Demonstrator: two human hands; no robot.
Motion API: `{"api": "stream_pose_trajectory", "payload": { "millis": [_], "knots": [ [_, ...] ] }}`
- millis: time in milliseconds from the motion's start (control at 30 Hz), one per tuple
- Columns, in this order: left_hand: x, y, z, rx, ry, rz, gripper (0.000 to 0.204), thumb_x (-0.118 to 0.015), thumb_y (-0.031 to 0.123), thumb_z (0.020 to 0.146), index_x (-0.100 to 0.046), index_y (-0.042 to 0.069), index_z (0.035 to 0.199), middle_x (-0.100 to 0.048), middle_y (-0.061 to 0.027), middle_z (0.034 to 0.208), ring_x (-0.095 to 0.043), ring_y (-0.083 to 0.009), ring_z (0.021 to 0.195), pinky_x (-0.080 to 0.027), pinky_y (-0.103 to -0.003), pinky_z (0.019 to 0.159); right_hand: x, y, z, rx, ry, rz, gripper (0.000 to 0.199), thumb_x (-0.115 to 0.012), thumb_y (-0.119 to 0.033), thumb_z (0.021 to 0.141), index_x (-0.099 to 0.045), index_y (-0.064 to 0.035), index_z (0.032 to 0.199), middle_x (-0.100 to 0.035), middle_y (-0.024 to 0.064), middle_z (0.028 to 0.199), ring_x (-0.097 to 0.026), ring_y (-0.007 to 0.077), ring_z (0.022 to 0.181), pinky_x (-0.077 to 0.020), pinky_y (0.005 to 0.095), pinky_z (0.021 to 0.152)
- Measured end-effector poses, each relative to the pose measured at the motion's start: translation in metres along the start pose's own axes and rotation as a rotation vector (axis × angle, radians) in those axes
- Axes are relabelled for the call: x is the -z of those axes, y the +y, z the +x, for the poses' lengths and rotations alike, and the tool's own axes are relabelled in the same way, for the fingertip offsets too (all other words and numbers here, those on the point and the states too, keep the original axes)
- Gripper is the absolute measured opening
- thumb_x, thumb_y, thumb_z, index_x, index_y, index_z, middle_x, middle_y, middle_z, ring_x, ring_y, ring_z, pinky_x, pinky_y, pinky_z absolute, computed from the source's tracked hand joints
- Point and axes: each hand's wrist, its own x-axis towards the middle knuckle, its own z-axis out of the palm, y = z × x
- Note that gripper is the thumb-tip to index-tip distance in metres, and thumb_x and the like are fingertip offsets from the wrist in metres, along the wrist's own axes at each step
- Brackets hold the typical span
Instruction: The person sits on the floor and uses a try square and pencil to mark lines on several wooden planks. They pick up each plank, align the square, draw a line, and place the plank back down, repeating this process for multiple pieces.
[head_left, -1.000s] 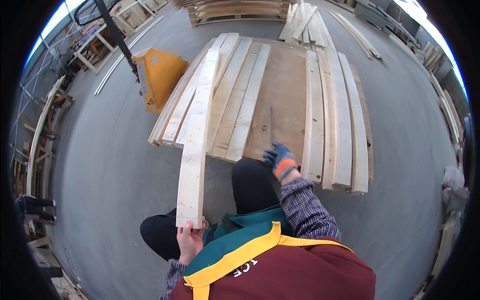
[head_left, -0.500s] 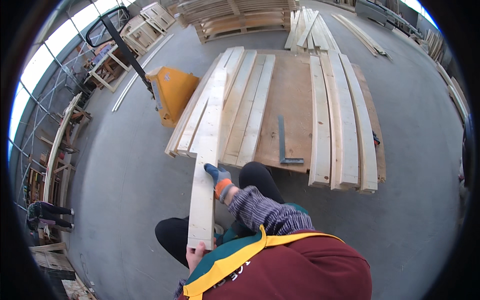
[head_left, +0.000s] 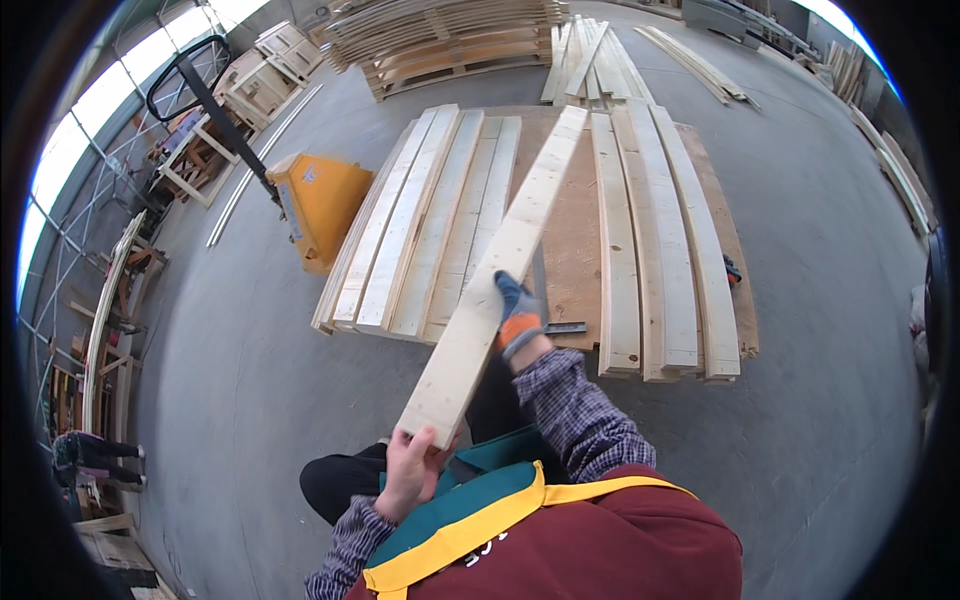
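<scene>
- Your left hand [head_left: 410, 470], bare, is closed on the near end of the long pale plank [head_left: 500, 270], fingers wrapped over its end edge, close in front of your chest.
- Your right hand [head_left: 517, 312], in a blue and orange glove, is clamped on the plank's right edge partway up its length, farther out than the left hand.
- Both hands hold the plank off the floor; it runs from your left hand away and to the right, and its far end reaches over the middle of the pallet platform [head_left: 575, 225].
- Under the plank, a row of pale boards [head_left: 430, 220] lies side by side on the left part of the platform, and another row of boards [head_left: 660, 240] lies on its right part, with bare brown panel between them.
- A dark metal square [head_left: 560, 326] lies on the near edge of the platform, just right of your gloved hand.
- Left of the boards stands a yellow pallet truck [head_left: 320, 205], its black handle leaning away to the far left.
- More stacked timber [head_left: 450, 40] sits on the grey floor [head_left: 830, 400] at the far side.
</scene>
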Motion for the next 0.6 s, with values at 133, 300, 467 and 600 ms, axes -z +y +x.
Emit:
{"api": "stream_pose_trajectory", "payload": {
  "millis": [133,300,467,600],
  "knots": [
    [-0.064,-0.027,0.048,0.106,-0.056,-0.058,0.036,-0.060,0.013,0.093,-0.047,0.005,0.126,-0.062,-0.0112,0.116,-0.065,-0.0236,0.101,-0.055,-0.035,0.084,0.043,-0.070,0.040,-0.164,0.087,0.137,0.042,-0.075,-0.022,0.083,-0.060,0.0027,0.114,-0.068,0.0148,0.097,-0.068,0.0309,0.078,-0.0591,0.0447,0.068],
    [-0.104,-0.072,0.057,0.315,-0.122,0.056,0.035,-0.061,0.018,0.095,-0.049,0.003,0.124,-0.063,-0.0119,0.112,-0.065,-0.0214,0.100,-0.054,-0.035,0.088,0.107,-0.112,0.055,-0.037,0.186,-0.108,0.047,-0.074,-0.023,0.084,-0.059,0.0024,0.119,-0.067,0.0127,0.101,-0.066,0.0257,0.081,-0.0551,0.0375,0.069],
    [-0.114,-0.092,0.060,0.425,-0.228,0.113,0.037,-0.064,0.019,0.094,-0.041,0.004,0.119,-0.057,-0.0117,0.114,-0.061,-0.0211,0.104,-0.053,-0.037,0.092,0.141,-0.126,-0.021,0.361,0.228,-0.669,0.087,-0.082,-0.018,0.076,-0.030,-0.0048,0.145,-0.040,0.0180,0.142,-0.042,0.0271,0.127,-0.0423,0.0347,0.099],
    [-0.127,-0.107,0.062,0.480,-0.299,0.159,0.042,-0.069,0.023,0.091,-0.041,0.004,0.116,-0.056,-0.0093,0.114,-0.060,-0.0156,0.102,-0.053,-0.029,0.089,0.141,-0.133,-0.110,0.558,-0.068,-1.339,0.103,-0.086,-0.032,0.067,-0.026,-0.0045,0.147,-0.037,0.0226,0.144,-0.037,0.0376,0.133,-0.0327,0.0429,0.111]
  ]
}}
